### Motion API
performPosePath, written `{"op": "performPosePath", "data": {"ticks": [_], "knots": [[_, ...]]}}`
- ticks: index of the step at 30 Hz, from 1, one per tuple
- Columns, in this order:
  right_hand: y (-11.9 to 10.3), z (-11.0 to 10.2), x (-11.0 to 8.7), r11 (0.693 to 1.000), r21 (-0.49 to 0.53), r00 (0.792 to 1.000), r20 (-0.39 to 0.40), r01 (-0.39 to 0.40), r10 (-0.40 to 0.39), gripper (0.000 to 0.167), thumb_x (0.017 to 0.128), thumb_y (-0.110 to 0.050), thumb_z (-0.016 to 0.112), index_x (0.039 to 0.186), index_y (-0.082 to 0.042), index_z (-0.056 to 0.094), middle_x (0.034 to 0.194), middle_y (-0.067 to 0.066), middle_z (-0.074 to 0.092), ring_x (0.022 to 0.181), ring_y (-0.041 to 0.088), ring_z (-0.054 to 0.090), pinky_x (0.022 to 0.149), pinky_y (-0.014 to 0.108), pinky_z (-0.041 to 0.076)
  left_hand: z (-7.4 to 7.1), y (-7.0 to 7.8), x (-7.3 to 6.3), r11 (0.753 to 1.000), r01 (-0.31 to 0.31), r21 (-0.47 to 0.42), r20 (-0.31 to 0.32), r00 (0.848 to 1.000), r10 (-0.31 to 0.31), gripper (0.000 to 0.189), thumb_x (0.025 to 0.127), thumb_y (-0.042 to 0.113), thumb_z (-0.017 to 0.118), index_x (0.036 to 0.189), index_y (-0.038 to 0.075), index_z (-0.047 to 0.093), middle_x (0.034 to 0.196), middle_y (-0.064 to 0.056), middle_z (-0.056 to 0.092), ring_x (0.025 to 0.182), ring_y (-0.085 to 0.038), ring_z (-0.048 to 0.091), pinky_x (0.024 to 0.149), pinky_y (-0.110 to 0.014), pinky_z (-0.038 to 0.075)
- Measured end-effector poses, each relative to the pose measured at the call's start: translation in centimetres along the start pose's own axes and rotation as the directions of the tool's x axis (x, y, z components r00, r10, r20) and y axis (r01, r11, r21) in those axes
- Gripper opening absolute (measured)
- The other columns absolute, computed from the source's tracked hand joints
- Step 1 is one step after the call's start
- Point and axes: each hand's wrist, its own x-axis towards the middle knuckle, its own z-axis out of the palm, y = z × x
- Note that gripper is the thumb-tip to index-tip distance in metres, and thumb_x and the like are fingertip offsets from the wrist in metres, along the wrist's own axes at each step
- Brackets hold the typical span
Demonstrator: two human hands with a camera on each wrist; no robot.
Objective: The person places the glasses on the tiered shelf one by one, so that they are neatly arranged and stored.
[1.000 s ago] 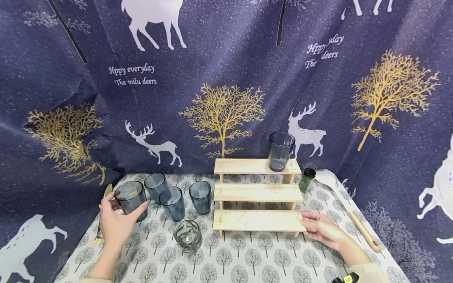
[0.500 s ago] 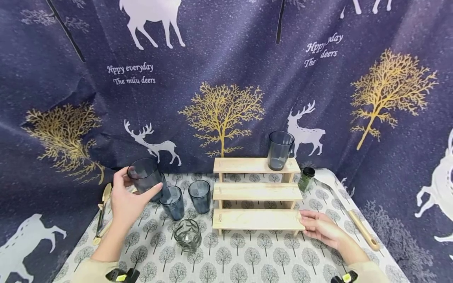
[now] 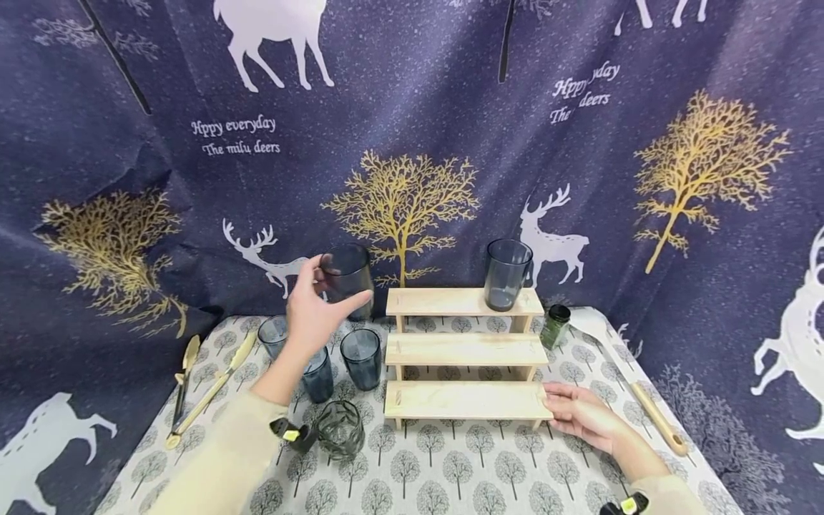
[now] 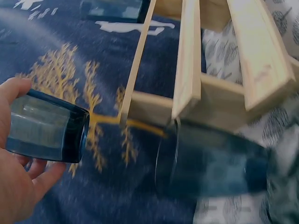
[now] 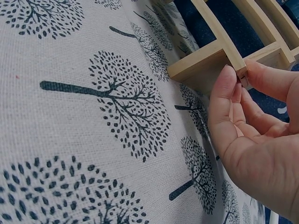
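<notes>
Backdrop: dark blue fabric [image 3: 412,107] with white deer, gold trees and lettering, hanging behind the counter's back edge.
Counter: [image 3: 463,493] covered in pale cloth printed with grey trees.
Riser: a three-tier wooden riser [image 3: 466,350], stepping up toward the back edge, right of the counter's middle.
Sleeves: cream, the left sleeve [image 3: 225,447] crossing the counter's front left part, the right sleeve [image 3: 672,493] near the front right corner; a black strap at each wrist.
Spatula: a pale-headed spatula [image 3: 654,416] with a wooden handle, lying along the right edge.
Tongs: gold-tipped tongs [image 3: 209,391], spread in a V near the left edge.
Left hand: [image 3: 315,315] grasping a blue-grey tumbler, thumb on one side and fingers on the other.
Right hand: [image 3: 582,415] fingers pinching the right end of the riser's lowest tier.
Held tumbler: [image 3: 350,279] rim up, in the air over the back edge, just left of the riser's top tier.
Shelf tumbler: [image 3: 508,275] a matching glass standing near the right end of the top tier.
Counter tumblers: three upright left of the riser; the back left tumbler [image 3: 271,335] and the middle tumbler [image 3: 318,379] are partly behind the left arm, while the right tumbler [image 3: 362,360] stands nearest the riser.
Wavy glass: [image 3: 342,430] greenish, squat, in front of those three, nearer the front edge.
Jar: a small dark green jar [image 3: 555,327] with a black top, beside the riser toward the back right corner.
</notes>
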Motion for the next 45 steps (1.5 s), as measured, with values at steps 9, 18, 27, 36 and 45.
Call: {"op": "performPosePath", "data": {"ticks": [9,18,27,36,45], "knots": [[0.2,0.0,0.3,1.000,-0.016,1.000,0.005,0.003,-0.003,0.063,0.106,-0.009,0.056,0.153,0.019,0.024,0.115,0.005,0.070,0.097,0.013,0.069,0.083,0.025,0.058,5.9,2.0,1.4,0.995,0.025,-0.094,0.131,0.991,-0.012,0.092,0.075,0.042,0.095,0.151,0.021,0.047,0.122,-0.002,0.061,0.106,-0.021,0.062,0.093,-0.047,0.050],[0.1,-0.1,0.2,0.999,-0.029,1.000,0.000,0.016,-0.016,0.061,0.106,-0.008,0.055,0.152,0.019,0.025,0.114,0.005,0.070,0.096,0.013,0.069,0.083,0.026,0.058,9.4,2.9,2.1,0.992,0.068,-0.109,0.200,0.979,-0.045,0.091,0.077,0.041,0.094,0.152,0.023,0.046,0.124,0.000,0.061,0.106,-0.019,0.061,0.092,-0.044,0.051],[0.1,-0.2,0.2,0.999,-0.027,1.000,0.015,0.026,-0.026,0.057,0.106,-0.008,0.056,0.151,0.018,0.030,0.116,0.003,0.072,0.099,0.012,0.069,0.085,0.026,0.058,11.2,2.9,2.1,0.997,0.059,-0.049,0.231,0.972,-0.046,0.092,0.077,0.046,0.093,0.152,0.021,0.046,0.122,0.002,0.059,0.103,-0.018,0.059,0.086,-0.041,0.051],[0.3,-0.3,0.2,0.999,-0.033,0.999,0.013,0.036,-0.036,0.060,0.106,-0.008,0.055,0.150,0.020,0.026,0.115,0.003,0.071,0.099,0.012,0.069,0.085,0.027,0.058,11.5,3.3,2.1,0.993,0.100,-0.063,0.271,0.959,-0.079,0.101,0.080,0.048,0.090,0.160,0.019,0.035,0.134,-0.005,0.056,0.118,-0.024,0.058,0.097,-0.048,0.050],[0.3,-0.1,0.2,0.999,-0.021,0.999,0.003,0.035,-0.035,0.064,0.106,-0.006,0.055,0.152,0.021,0.021,0.116,0.004,0.070,0.098,0.013,0.069,0.084,0.027,0.058,8.8,3.5,1.2,0.995,0.050,-0.091,0.256,0.966,-0.025,0.102,0.082,0.063,0.081,0.162,0.024,0.032,0.149,-0.006,0.048,0.133,-0.029,0.050,0.101,-0.053,0.047]]}}
